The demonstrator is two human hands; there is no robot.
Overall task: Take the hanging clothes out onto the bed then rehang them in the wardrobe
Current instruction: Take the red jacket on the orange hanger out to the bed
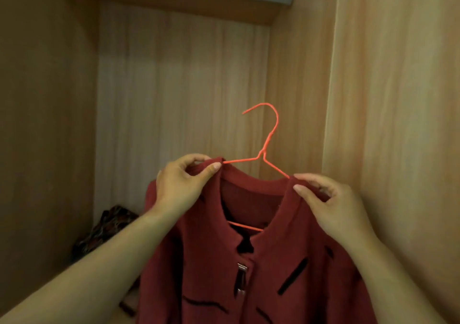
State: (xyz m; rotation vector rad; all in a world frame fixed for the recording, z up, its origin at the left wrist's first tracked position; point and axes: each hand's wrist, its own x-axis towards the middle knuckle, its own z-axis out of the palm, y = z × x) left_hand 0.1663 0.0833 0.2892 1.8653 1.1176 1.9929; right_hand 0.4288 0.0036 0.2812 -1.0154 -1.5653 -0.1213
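Head view: left hand (181, 186), right hand (333, 204), each in pinch-grip on red cardigan (211, 261).

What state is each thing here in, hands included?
Red jacket: on the hanger, held at both shoulders.
Orange wire hanger: hook free, hung on nothing.
Left hand: pinching a jacket shoulder.
Right hand: pinching the other shoulder.
Wardrobe: open.
Patterned cloth: crumpled low in the wardrobe's corner.
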